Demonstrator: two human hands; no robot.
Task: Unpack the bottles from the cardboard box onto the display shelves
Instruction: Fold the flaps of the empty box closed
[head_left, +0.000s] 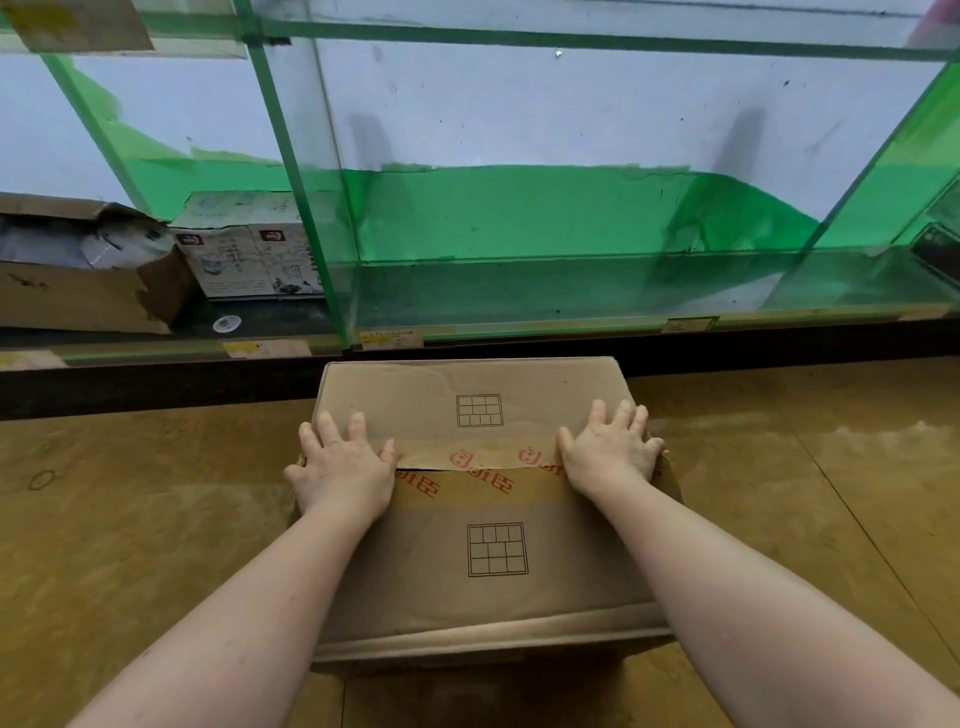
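Brown cardboard box (483, 597), red-printed tape (483, 460)

a shop: glass display shelves (571, 291) with price labels (390, 339), stock cartons (249, 249).

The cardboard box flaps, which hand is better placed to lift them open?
Probably left: the left hand has its thumb at the open seam of the cardboard box; the right hand lies flat nearer the edge.

Two hands, the left hand (343, 470) and the right hand (610, 452), rest on one closed cardboard box (488, 525). Behind the glass shelves (519, 291) stand one torn carton (78, 270) and perhaps two printed boxes (254, 254).
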